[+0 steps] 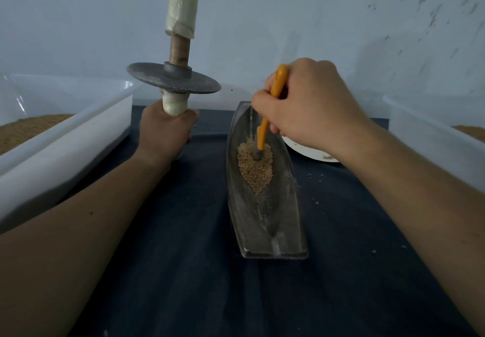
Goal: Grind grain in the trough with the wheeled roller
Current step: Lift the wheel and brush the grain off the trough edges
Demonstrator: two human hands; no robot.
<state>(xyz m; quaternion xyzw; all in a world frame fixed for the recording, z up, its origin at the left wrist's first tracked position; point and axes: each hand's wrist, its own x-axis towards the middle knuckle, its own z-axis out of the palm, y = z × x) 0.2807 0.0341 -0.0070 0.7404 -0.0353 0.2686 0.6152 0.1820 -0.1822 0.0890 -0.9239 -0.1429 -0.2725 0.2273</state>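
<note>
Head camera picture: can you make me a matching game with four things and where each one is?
Things:
1. wheeled roller
2. orange-handled tool
3. grain
4. white plate

Places:
a. heaped in the trough
b. held upright by the left hand
c. gripped by the right hand, tip in the heap
d. beside the trough, partly hidden by the right wrist

Pairs: 1-b, 2-c, 3-a, 4-d.
</note>
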